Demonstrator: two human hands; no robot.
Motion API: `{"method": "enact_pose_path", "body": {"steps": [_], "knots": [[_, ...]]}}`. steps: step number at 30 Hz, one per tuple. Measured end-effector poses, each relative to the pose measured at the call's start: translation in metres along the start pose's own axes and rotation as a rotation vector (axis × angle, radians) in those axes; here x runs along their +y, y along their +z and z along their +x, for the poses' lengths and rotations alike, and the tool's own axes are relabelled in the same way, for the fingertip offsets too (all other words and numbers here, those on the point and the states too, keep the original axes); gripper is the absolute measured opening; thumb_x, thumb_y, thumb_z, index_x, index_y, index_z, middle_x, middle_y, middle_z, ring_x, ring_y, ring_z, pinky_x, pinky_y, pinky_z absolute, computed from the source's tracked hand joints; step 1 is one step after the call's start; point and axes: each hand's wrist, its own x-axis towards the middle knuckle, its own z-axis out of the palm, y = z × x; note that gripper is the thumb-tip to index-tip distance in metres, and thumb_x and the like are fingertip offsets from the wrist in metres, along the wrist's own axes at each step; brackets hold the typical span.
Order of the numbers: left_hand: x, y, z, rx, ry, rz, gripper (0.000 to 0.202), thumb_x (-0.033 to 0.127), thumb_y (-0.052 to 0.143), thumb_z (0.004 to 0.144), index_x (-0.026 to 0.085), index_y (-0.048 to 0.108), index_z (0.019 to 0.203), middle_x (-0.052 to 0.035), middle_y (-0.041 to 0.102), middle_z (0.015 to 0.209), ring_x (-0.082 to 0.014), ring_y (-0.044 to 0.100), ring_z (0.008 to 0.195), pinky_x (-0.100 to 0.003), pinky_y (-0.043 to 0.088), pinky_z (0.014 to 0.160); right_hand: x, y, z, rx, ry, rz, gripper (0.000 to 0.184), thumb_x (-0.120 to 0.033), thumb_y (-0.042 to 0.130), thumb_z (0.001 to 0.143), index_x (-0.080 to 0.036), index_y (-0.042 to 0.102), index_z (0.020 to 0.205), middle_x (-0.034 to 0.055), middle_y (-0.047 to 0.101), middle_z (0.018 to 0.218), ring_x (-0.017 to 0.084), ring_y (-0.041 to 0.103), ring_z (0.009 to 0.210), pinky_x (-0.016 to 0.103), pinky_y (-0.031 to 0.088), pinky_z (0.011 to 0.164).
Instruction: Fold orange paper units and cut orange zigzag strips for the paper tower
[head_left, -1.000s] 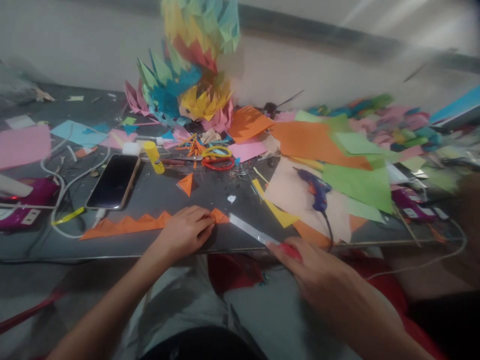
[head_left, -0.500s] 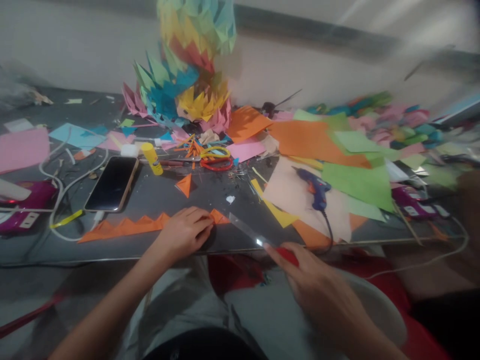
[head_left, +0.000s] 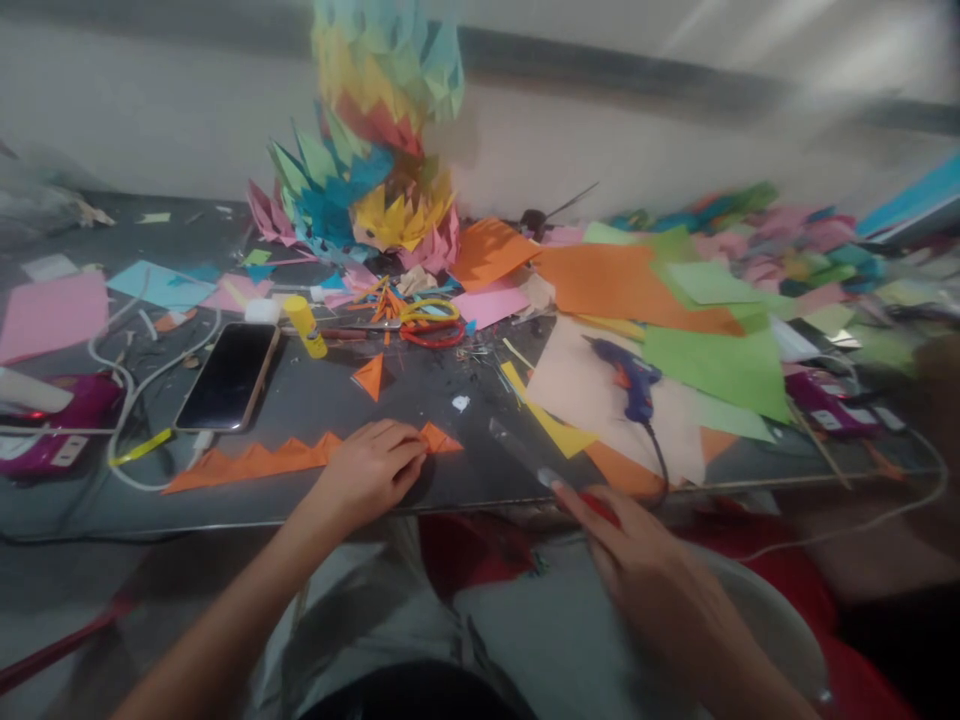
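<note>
At the far left of the frame a magenta plastic device [head_left: 52, 425] lies on the dark grey surface [head_left: 420, 385], with a white cable [head_left: 142, 375] looping towards one black smartphone [head_left: 227, 376] and one yellow glue stick [head_left: 307, 325] just beside it.

Along the lower left runs the long orange paper strip with a zigzag edge [head_left: 255, 462]. Our left hand [head_left: 367, 470] lies flat on its right end, fingers curled down and pressing it to the surface, grasping nothing. One loose orange paper triangle [head_left: 370, 376] sits apart, above the hand.

At lower centre our right hand [head_left: 645, 575] is closed round the red handle of a cutter knife with a long pale blade [head_left: 525, 455]; the blade is blurred and points up-left towards the strip, its tip apart from the paper.

To cut well, we judge the left hand should pin the strip close to the cut line, fingertips clear of the blade's path, with the knife drawn in one steady stroke.

Above centre stands one tall spiky model of folded coloured paper [head_left: 375, 150], and below it one pair of scissors with yellow and red handles [head_left: 427, 320]. Right of centre we count one blue glue gun [head_left: 630, 375] on a peach sheet, then overlapping orange and green paper sheets [head_left: 675, 310], and a second magenta device [head_left: 829, 400] at right.
</note>
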Motion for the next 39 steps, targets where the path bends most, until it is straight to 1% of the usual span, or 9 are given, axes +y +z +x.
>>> {"method": "enact_pose_path", "body": {"steps": [6,9,14,19,22,24,27,33,39], "knots": [[0.000,0.000,-0.001,0.008,0.003,-0.006,0.017,0.019,0.049,0.085,0.018,0.065,0.090,-0.0048,0.065,0.091,-0.0165,0.057,0.083,-0.032,0.048,0.073,0.003,0.026,0.018,0.050,0.113,0.137,0.043,-0.020,0.039,0.086,-0.021,0.049,0.128,0.0111,0.052,0.105,0.020,0.058,0.092,0.033,0.050,0.078],[-0.001,0.001,-0.001,0.024,0.003,-0.013,0.017,0.019,0.049,0.085,0.018,0.065,0.090,-0.0049,0.066,0.091,-0.0163,0.058,0.082,-0.032,0.048,0.074,0.002,0.032,0.038,0.061,0.179,0.157,0.043,-0.023,0.038,0.086,-0.022,0.048,0.128,0.0112,0.049,0.106,0.022,0.056,0.094,0.036,0.049,0.080],[0.001,-0.001,0.000,0.095,-0.017,-0.010,0.017,0.022,0.049,0.086,0.020,0.066,0.087,-0.0039,0.068,0.087,-0.0156,0.060,0.081,-0.032,0.047,0.074,0.003,0.039,0.072,0.120,0.197,0.177,0.042,-0.024,0.038,0.087,-0.020,0.046,0.128,0.0112,0.050,0.103,0.024,0.054,0.095,0.039,0.048,0.081],[-0.002,-0.015,0.004,0.197,-0.211,-0.016,0.019,0.026,0.049,0.086,0.019,0.065,0.079,-0.0031,0.068,0.084,-0.0154,0.061,0.079,-0.031,0.047,0.074,0.003,0.042,0.088,0.126,0.182,0.152,0.036,-0.022,0.039,0.088,-0.017,0.053,0.120,0.0124,0.055,0.104,0.024,0.055,0.092,0.041,0.048,0.079],[-0.011,-0.027,0.014,0.269,-0.343,0.025,0.020,0.029,0.049,0.086,0.018,0.064,0.079,-0.0039,0.067,0.082,-0.0172,0.061,0.080,-0.030,0.047,0.073,0.004,0.042,0.089,0.105,0.192,0.126,0.034,-0.022,0.039,0.088,-0.015,0.055,0.117,0.0132,0.056,0.105,0.025,0.055,0.093,0.042,0.048,0.079],[-0.018,-0.033,0.022,0.267,-0.431,0.076,0.020,0.030,0.048,0.085,0.018,0.064,0.082,-0.0050,0.066,0.084,-0.0184,0.061,0.080,-0.029,0.047,0.071,0.006,0.041,0.088,0.090,0.198,0.123,0.034,-0.022,0.040,0.088,-0.015,0.055,0.117,0.0135,0.057,0.106,0.025,0.055,0.095,0.042,0.047,0.079],[-0.022,-0.036,0.033,0.181,-0.480,0.100,0.020,0.030,0.049,0.084,0.018,0.064,0.085,-0.0052,0.066,0.085,-0.0197,0.060,0.080,-0.029,0.046,0.067,0.009,0.042,0.086,0.074,0.203,0.152,0.035,-0.023,0.041,0.088,-0.013,0.054,0.119,0.0136,0.058,0.107,0.024,0.055,0.095,0.040,0.047,0.081],[-0.009,-0.022,0.041,-0.128,-0.300,-0.137,0.019,0.035,0.054,0.083,0.020,0.065,0.081,-0.0020,0.065,0.085,-0.0156,0.060,0.079,-0.026,0.046,0.070,0.013,0.045,0.084,0.113,0.187,0.206,0.034,-0.023,0.040,0.088,-0.015,0.053,0.118,0.0115,0.059,0.105,0.023,0.055,0.095,0.039,0.047,0.082],[-0.010,-0.014,0.056,-0.317,-0.301,-0.178,0.018,0.033,0.064,0.073,0.020,0.064,0.086,-0.0020,0.062,0.090,-0.0154,0.061,0.075,-0.025,0.045,0.064,0.013,0.046,0.085,0.126,0.200,0.225,0.034,-0.024,0.039,0.088,-0.015,0.054,0.117,0.0115,0.059,0.105,0.024,0.055,0.096,0.040,0.046,0.082]]}}
